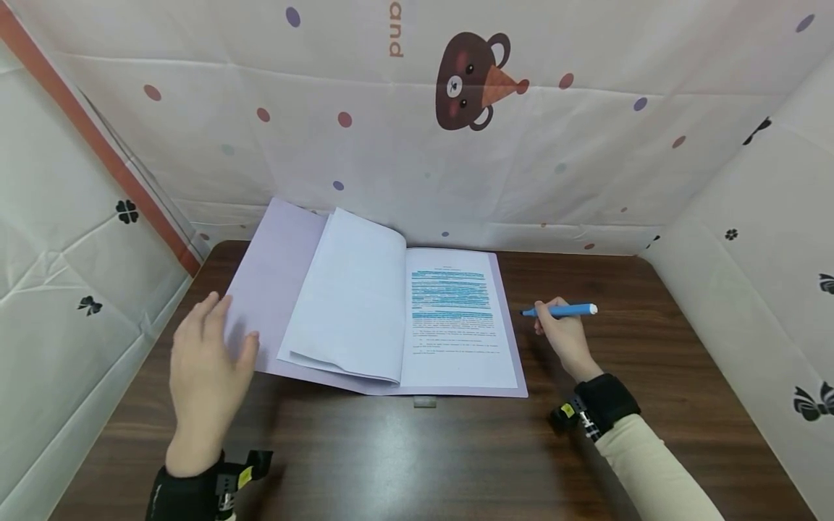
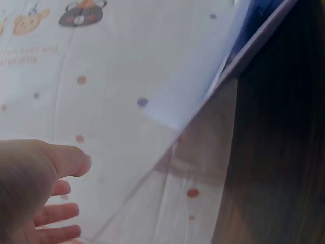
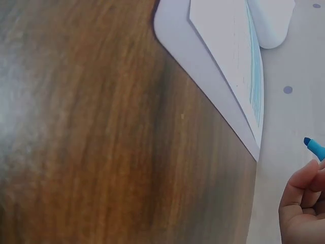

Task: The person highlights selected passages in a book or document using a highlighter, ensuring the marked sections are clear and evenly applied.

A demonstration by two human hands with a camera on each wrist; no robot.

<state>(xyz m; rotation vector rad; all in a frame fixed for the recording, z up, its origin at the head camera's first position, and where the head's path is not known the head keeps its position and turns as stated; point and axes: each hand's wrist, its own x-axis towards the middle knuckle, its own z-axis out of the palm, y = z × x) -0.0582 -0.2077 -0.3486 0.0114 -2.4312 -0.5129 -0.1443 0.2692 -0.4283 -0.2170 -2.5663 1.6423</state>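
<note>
My right hand holds a blue highlighter just right of the folder, pinched in curled fingers. Its dark tip points left, and in the right wrist view the uncapped highlighter tip shows above the fingers. A lilac folder lies spread on the table, with a turned white page arching over its left half. On the right page, blue highlighting covers the upper lines of print; the lower lines are unmarked. My left hand, fingers extended and thumb apart, is at the folder's left edge with nothing in it.
The dark wooden table extends in front of the folder. A small grey tab sticks out at the folder's front edge. Behind hangs a white printed cloth with dots and a bear; similar cloth walls flank both sides.
</note>
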